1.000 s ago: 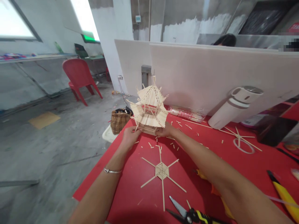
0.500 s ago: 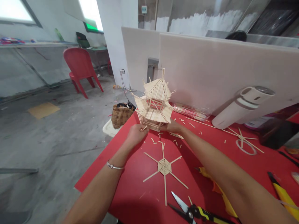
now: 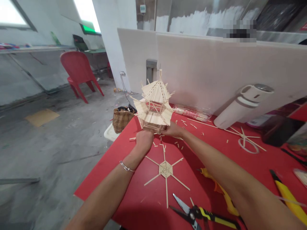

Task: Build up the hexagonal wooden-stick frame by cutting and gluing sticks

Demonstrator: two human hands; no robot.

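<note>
A small two-tiered pagoda model (image 3: pixel 154 105) made of thin wooden sticks stands near the far left corner of the red table (image 3: pixel 134 204). My left hand (image 3: pixel 144 139) is closed around the near side of its base. My right hand (image 3: pixel 173 129) grips the base from the right. A flat six-armed stick star with a woven hexagon centre (image 3: pixel 165 169) lies on the table just in front of my hands. Several short stick offcuts are scattered around the model.
Scissors with black and yellow handles (image 3: pixel 196 214) lie at the near edge. A white flask (image 3: pixel 241 105) leans against the white partition (image 3: pixel 216 67). Another stick star on a ring (image 3: pixel 247 142), a yellow knife (image 3: pixel 286 193), a checked bag (image 3: pixel 122 119) and a red chair (image 3: pixel 78 75) are around.
My left hand has moved from the model's left side to the near side of its base. A loose stick now lies on the table to the left of that hand.
</note>
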